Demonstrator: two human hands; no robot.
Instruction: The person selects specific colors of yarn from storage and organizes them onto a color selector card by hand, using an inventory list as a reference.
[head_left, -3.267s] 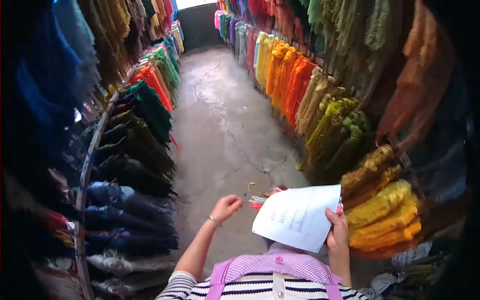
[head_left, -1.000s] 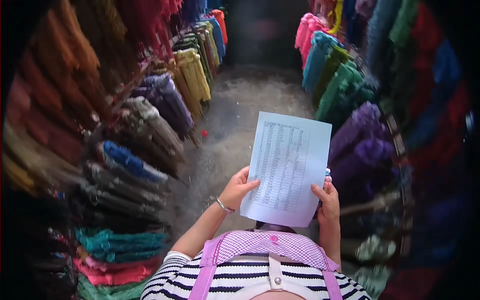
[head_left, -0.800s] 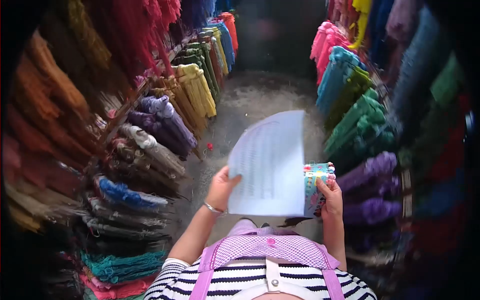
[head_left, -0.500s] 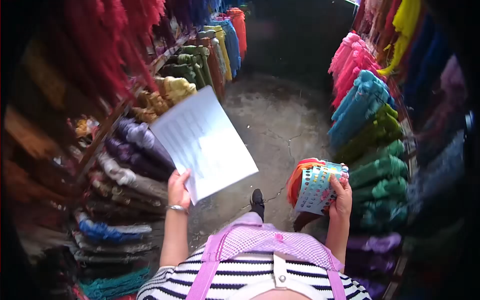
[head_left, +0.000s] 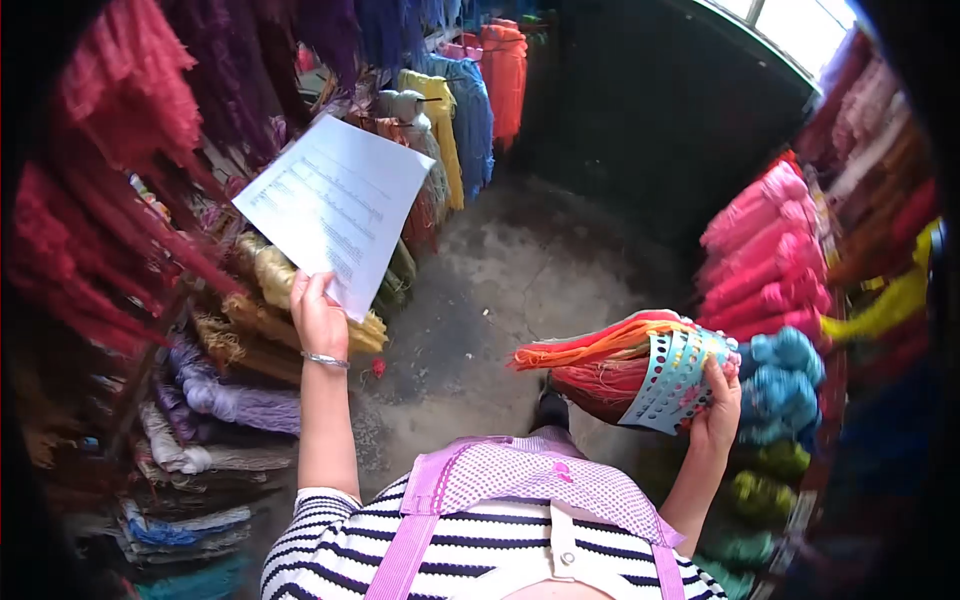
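"Paper first: how did you have it?"

"Pinched. My left hand [head_left: 318, 322] had the sheet [head_left: 335, 210] by its bottom corner, thumb on the near face and fingers pressed together behind. The rest of it stood above my fingers, leaning away from me."

"Did it sit well?"

"It weighed next to nothing, I'd judge, but it was limp. Held by one corner it could flop or crease, so a grip further along the lower edge seemed safer."

"And the other hand?"

"My right hand [head_left: 718, 405] was closed on the card [head_left: 675, 380], fingers curled round its right edge. I couldn't tell where the thumb lay. The yarn [head_left: 590, 350] fixed to the card fanned out left of my fingers, orange and red."

"Heavy?"

"Light, I reckoned. The card looked stiff enough to take a grip. The strands were soft and loose, and likely to snag on the hanks [head_left: 790, 375] just beside my knuckles. Better to hold it by the card than by the threads."
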